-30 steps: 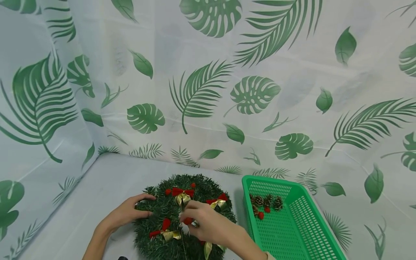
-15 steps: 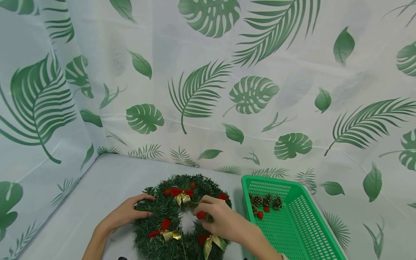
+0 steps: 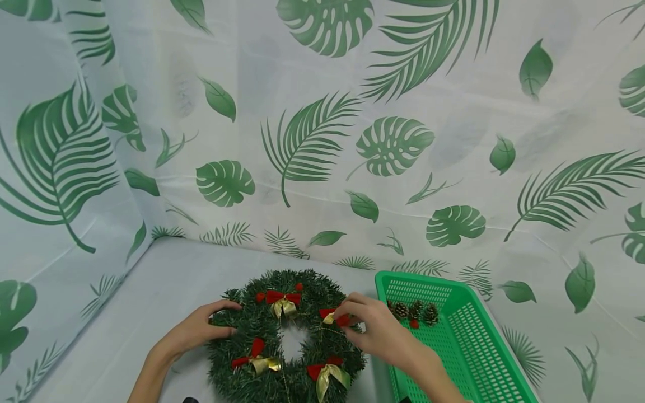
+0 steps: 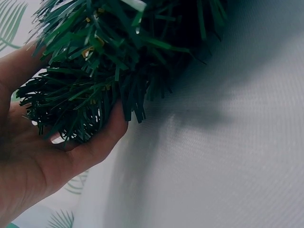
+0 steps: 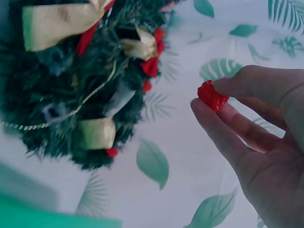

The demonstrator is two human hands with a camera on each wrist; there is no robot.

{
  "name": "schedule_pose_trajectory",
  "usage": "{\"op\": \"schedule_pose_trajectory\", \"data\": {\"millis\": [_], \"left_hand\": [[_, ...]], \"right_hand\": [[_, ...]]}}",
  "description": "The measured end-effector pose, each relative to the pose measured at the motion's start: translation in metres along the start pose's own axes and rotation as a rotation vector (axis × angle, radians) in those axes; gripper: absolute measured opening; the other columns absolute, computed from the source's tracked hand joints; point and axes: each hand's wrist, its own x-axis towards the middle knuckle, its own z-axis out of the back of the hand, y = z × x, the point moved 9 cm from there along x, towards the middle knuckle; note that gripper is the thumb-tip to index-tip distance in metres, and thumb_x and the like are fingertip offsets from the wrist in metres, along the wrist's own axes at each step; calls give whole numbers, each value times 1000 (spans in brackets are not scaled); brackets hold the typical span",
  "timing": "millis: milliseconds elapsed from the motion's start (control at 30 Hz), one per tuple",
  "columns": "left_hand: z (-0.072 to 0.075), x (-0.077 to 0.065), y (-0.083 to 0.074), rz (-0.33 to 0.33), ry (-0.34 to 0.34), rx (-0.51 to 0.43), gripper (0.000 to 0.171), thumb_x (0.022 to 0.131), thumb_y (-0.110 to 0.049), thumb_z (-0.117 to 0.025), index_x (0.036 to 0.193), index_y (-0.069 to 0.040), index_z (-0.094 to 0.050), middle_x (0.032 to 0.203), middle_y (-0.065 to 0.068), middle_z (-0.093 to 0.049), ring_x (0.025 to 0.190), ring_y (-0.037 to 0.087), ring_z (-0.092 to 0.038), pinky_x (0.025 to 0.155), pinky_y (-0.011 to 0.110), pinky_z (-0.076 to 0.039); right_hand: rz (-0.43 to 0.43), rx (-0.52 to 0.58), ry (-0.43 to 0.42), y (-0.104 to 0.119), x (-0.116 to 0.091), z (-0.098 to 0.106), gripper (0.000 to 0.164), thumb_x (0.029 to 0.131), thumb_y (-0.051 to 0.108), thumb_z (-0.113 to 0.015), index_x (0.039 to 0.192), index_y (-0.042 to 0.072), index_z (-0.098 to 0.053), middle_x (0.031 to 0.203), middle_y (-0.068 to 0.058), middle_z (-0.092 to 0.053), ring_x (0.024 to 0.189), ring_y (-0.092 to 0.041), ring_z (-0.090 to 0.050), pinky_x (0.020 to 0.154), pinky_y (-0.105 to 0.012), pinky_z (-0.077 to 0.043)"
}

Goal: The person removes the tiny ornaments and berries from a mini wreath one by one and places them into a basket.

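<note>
A green tinsel wreath (image 3: 237, 378), trimmed with red bows and gold ribbon, lies on the white surface. My left hand (image 3: 194, 329) holds its left edge, and the left wrist view shows thumb and fingers around a bunch of foliage (image 4: 90, 71). Over the wreath's right side is my right hand (image 3: 385, 333). In the right wrist view it pinches a small, rough red berry (image 5: 212, 96) between thumb and fingertips, apart from the wreath there. A red bow with gold ribbon (image 3: 330, 376) sits at the wreath's lower right.
A green plastic basket (image 3: 484, 330) stands to the right, close beside the wreath. Several pine cones (image 3: 430, 314) and a red berry (image 3: 414, 324) lie in its far left corner. A leaf-printed sheet (image 3: 312, 207) rises behind. Thin gold bead string (image 5: 92, 92) trails across the wreath.
My right hand has moved right from over the wreath's centre to its right side, carrying the red berry and uncovering the centre hole. My left hand has stayed on the left edge.
</note>
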Motion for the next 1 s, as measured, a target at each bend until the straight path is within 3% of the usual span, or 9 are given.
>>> {"op": "schedule_pose_trajectory", "data": {"millis": [300,567,1000], "left_hand": [[0,-1,-3,-14,5,7,55,94,-27,-76,142,-9,-59,152,28,-46,143,58,-33,96,63,-51],[0,-1,1,14,-3,-5,55,92,-30,-78,140,-12,-61,153,25,-47,146,57,-31,100,64,-49],[0,-1,-1,-3,5,-1,54,93,-28,-77,140,-10,-60,152,25,-48,144,58,-33,97,62,-51]], "right_hand": [[-52,51,-55,-21,-13,11,31,85,-13,-72,100,13,-73,100,-1,-66,89,-16,-71,75,-19,-61],[-125,10,-69,-35,-23,24,30,84,-12,-74,101,13,-73,104,-1,-67,90,-17,-71,74,-20,-62],[-225,-14,-91,-66,-44,40,30,83,-11,-75,101,13,-75,100,0,-68,87,-16,-73,74,-20,-62]]}}
